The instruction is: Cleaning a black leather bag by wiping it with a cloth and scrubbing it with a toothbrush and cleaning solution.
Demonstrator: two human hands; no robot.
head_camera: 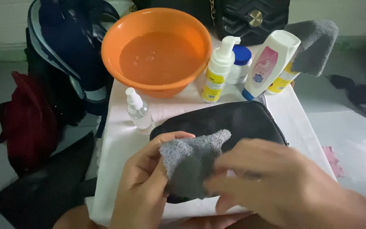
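Grey cloth (189,163) pinched by both the left hand (142,186) and right hand (272,182); orange basin (119,38) holds water.

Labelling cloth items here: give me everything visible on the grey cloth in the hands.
The grey cloth is a small terry-like piece, fuzzy and soft, crumpled, one corner pointing up right. The left hand pinches its left edge, thumb on top; the blurred right hand covers its lower right. It sits in front of a black pouch lying on the white table cover. Wet or dry: cannot tell.
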